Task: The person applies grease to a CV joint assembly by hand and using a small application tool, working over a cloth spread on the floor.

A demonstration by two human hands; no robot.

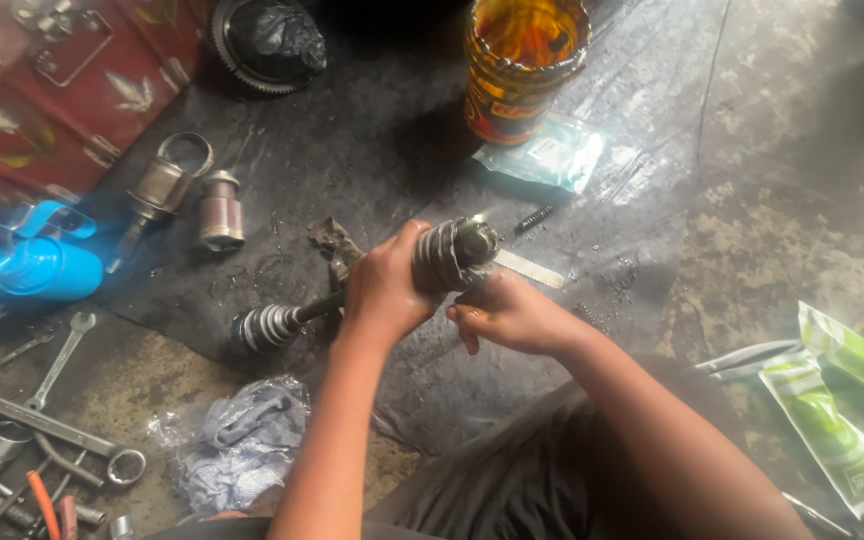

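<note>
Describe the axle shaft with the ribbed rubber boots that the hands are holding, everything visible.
The grimy metal axle shaft with ribbed rubber boots lies tilted, low end left, over the dark greasy mat. One black ribbed boot sits at its lower left end, a second near the upper right under a shiny metal joint end. The left hand wraps the shaft beside the upper boot; the right hand touches below that boot.

We see two bare forearms, no sleeves, watch or rings visible. Below the right hand (512, 315) and left hand (384, 290), dark grey-brown trousers (512, 490) with fine stripes cover the lap.
</note>
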